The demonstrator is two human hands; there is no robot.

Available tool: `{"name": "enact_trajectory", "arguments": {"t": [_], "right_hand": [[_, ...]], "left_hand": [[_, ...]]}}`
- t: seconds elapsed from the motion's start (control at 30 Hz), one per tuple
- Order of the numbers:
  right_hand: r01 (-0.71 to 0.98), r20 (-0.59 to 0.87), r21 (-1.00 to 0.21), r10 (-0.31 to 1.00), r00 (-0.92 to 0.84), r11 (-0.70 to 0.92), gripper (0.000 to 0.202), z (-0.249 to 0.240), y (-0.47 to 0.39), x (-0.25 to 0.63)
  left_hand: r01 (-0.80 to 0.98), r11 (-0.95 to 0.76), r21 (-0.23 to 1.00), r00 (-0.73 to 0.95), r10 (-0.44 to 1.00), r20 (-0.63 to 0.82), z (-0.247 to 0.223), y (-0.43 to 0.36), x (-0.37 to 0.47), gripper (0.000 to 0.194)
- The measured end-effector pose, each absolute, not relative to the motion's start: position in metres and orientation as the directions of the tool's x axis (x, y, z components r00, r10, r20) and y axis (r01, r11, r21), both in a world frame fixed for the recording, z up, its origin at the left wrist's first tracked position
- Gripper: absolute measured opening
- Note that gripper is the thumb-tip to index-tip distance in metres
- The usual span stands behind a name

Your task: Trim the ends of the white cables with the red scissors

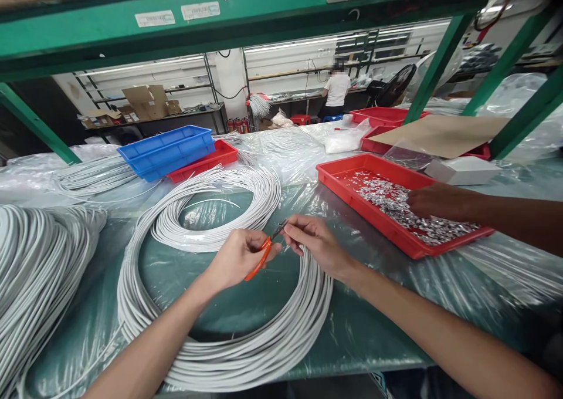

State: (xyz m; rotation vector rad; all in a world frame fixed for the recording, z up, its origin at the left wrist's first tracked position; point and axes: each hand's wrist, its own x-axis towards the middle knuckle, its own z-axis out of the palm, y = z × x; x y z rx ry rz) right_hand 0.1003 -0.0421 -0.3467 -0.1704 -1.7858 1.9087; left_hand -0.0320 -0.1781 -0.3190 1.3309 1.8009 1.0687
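Observation:
My left hand (240,257) is closed around a pair of small orange-handled pliers (263,261), their dark jaws pointing up and to the right. At the jaw tips, my right hand (314,239) pinches something small, mostly hidden by its fingers. Below both hands lies a large coil of white cable (246,364), and its strands run up under my right hand. A second coil of white cable (259,211) overlaps it behind.
At right, another person's hand (428,200) reaches into a red tray (372,210) of small shiny metal parts. A thick cable bundle (39,270) lies at left. Blue trays (169,149) stand behind the coils. A green frame bar (246,12) crosses above.

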Motion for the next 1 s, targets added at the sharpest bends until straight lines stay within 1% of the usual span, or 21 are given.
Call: {"name": "enact_trajectory", "arguments": {"t": [0.1, 0.17, 0.27, 0.37, 0.43, 0.47, 0.53, 0.6, 0.77, 0.9, 0.93, 1.0], "right_hand": [[-0.295, 0.271, -0.955, 0.471, -0.839, 0.024, 0.029, -0.346, -0.043, 0.1], [-0.293, 0.289, -0.954, 0.491, -0.822, 0.071, 0.027, -0.345, -0.042, 0.101], [-0.274, 0.333, -0.943, 0.502, -0.798, 0.19, 0.025, -0.343, -0.042, 0.103], [-0.267, 0.409, -0.905, 0.501, -0.762, 0.332, 0.022, -0.342, -0.043, 0.105], [-0.251, 0.486, -0.848, 0.495, -0.72, 0.468, 0.02, -0.343, -0.045, 0.106], [-0.239, 0.537, -0.801, 0.482, -0.692, 0.55, 0.02, -0.343, -0.046, 0.107], [-0.207, 0.638, -0.682, 0.432, -0.638, 0.701, 0.019, -0.342, -0.047, 0.108], [-0.181, 0.713, -0.568, 0.371, -0.595, 0.803, 0.019, -0.341, -0.049, 0.109], [-0.141, 0.808, -0.389, 0.264, -0.527, 0.91, 0.019, -0.342, -0.05, 0.11], [-0.101, 0.851, -0.244, 0.163, -0.5, 0.964, 0.015, -0.344, -0.048, 0.11], [-0.094, 0.854, -0.238, 0.162, -0.494, 0.967, 0.015, -0.345, -0.048, 0.11], [-0.097, 0.842, -0.297, 0.213, -0.496, 0.95, 0.014, -0.345, -0.048, 0.11]], "left_hand": [[0.434, 0.141, 0.89, -0.268, 0.963, -0.022, -0.319, -0.178, -0.032, 0.04], [0.432, 0.138, 0.891, -0.263, 0.965, -0.022, -0.319, -0.179, -0.032, 0.041], [0.432, 0.146, 0.89, -0.261, 0.965, -0.032, -0.319, -0.18, -0.032, 0.041], [0.449, 0.145, 0.881, -0.255, 0.966, -0.029, -0.32, -0.181, -0.032, 0.041], [0.46, 0.136, 0.877, -0.248, 0.969, -0.02, -0.321, -0.182, -0.033, 0.042], [0.461, 0.131, 0.878, -0.245, 0.969, -0.016, -0.321, -0.182, -0.033, 0.043], [0.454, 0.13, 0.882, -0.249, 0.968, -0.015, -0.321, -0.182, -0.033, 0.045], [0.437, 0.139, 0.889, -0.251, 0.968, -0.028, -0.319, -0.182, -0.032, 0.044], [0.382, 0.215, 0.899, -0.262, 0.958, -0.118, -0.314, -0.182, -0.028, 0.038], [0.322, 0.224, 0.92, -0.246, 0.958, -0.148, -0.312, -0.183, -0.024, 0.041], [0.306, 0.22, 0.926, -0.245, 0.959, -0.146, -0.312, -0.183, -0.023, 0.041], [0.284, 0.202, 0.938, -0.256, 0.958, -0.129, -0.315, -0.182, -0.021, 0.041]]}}
